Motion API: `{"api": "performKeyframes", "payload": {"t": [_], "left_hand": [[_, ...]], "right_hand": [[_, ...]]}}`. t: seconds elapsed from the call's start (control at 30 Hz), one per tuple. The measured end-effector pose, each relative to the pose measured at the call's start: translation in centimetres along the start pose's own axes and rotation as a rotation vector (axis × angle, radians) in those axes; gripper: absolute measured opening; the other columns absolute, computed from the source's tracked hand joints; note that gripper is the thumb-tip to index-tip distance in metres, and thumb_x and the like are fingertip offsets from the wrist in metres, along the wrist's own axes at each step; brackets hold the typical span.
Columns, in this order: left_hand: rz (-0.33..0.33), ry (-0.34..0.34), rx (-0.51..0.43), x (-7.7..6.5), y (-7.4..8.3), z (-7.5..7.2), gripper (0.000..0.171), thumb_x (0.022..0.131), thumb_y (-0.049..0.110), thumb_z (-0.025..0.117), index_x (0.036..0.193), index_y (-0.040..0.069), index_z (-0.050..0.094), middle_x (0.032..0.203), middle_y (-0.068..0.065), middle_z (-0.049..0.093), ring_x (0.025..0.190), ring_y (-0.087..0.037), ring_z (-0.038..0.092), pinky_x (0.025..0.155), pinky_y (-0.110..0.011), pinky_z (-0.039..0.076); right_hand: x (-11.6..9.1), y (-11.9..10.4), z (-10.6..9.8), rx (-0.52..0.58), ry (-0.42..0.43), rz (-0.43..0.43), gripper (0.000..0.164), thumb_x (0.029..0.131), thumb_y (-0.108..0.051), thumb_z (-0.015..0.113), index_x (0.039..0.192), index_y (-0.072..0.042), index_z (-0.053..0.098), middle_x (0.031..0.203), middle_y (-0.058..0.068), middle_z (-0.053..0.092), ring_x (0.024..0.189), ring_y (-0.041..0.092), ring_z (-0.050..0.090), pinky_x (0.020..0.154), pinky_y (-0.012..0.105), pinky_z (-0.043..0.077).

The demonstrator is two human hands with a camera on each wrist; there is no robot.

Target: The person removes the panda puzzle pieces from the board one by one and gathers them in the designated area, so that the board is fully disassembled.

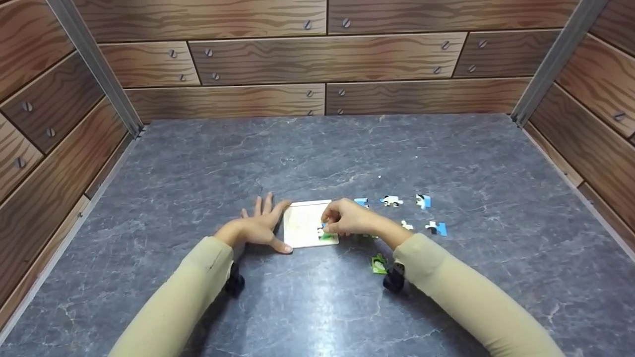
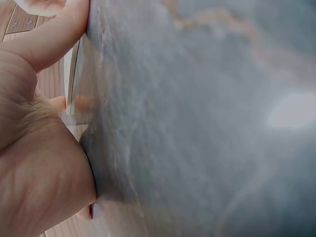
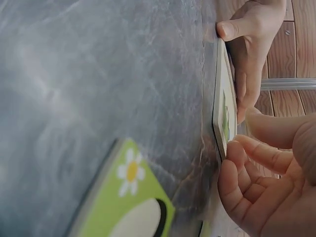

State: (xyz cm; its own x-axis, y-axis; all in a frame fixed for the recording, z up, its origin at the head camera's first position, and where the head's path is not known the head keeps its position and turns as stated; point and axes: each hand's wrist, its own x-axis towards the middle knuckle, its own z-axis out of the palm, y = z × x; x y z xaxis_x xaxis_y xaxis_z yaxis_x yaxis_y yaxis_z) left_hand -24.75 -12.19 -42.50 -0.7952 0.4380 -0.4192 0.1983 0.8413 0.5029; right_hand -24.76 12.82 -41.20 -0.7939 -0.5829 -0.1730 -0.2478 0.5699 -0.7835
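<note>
A pale wooden puzzle tray point(image 1: 302, 223) lies flat, with a green-bottomed puzzle piece point(image 1: 325, 236) in its lower right corner. My left hand point(image 1: 258, 225) is spread on the tabletop at the tray's left side, thumb and index finger against that edge. Over the tray's right part, my right hand point(image 1: 349, 218) has thumb and index finger at a puzzle piece with a bit of blue, pinching it; the fingers hide most of it. In the right wrist view the curled fingers of the right hand point(image 3: 271, 168) are right at the tray's edge point(image 3: 218, 98).
Right of the tray lie loose puzzle pieces: a white one point(image 1: 392, 201), blue-and-white ones point(image 1: 423, 201) point(image 1: 437, 228), and others partly behind the right arm. A green piece with a daisy point(image 3: 131, 173) lies nearer, by the right wrist. Wood-patterned walls point(image 1: 317, 59) enclose the grey marbled table point(image 1: 223, 153).
</note>
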Motion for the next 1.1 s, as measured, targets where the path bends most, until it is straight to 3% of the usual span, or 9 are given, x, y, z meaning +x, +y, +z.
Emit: {"api": "performKeyframes", "payload": {"t": [0.47,0.8,1.1], "left_hand": [[-0.013,-0.007,0.025,0.25,0.09,-0.23,0.115,0.064,0.057,0.076,0.15,0.031,0.004,0.148,-0.02,-0.025,0.132,-0.04,-0.027,0.096,-0.069,-0.013],[-0.01,-0.011,0.015,0.13,0.17,-0.19,0.115,0.064,0.057,0.076,0.15,0.031,0.003,0.148,-0.02,-0.026,0.131,-0.039,-0.028,0.096,-0.068,-0.013],[-0.006,-0.012,0.001,0.01,0.19,-0.16,0.116,0.063,0.056,0.077,0.15,0.031,0.003,0.147,-0.02,-0.028,0.131,-0.039,-0.028,0.095,-0.068,-0.014]], "right_hand": [[0.69,-0.2,0.53,-0.152,0.045,-0.015,0.021,0.075,-0.009,0.075,0.085,0.002,0.06,0.071,0.0,0.051,0.063,0.01,0.046,0.055,0.021,0.038],[0.6,-0.26,0.38,-0.119,0.061,-0.028,0.021,0.076,-0.011,0.075,0.083,0.001,0.059,0.074,0.0,0.053,0.067,0.011,0.047,0.058,0.022,0.04],[0.54,0.08,0.24,0.004,0.032,-0.012,0.016,0.08,-0.006,0.07,0.086,0.0,0.057,0.071,0.0,0.054,0.056,0.009,0.049,0.048,0.021,0.042]]}}
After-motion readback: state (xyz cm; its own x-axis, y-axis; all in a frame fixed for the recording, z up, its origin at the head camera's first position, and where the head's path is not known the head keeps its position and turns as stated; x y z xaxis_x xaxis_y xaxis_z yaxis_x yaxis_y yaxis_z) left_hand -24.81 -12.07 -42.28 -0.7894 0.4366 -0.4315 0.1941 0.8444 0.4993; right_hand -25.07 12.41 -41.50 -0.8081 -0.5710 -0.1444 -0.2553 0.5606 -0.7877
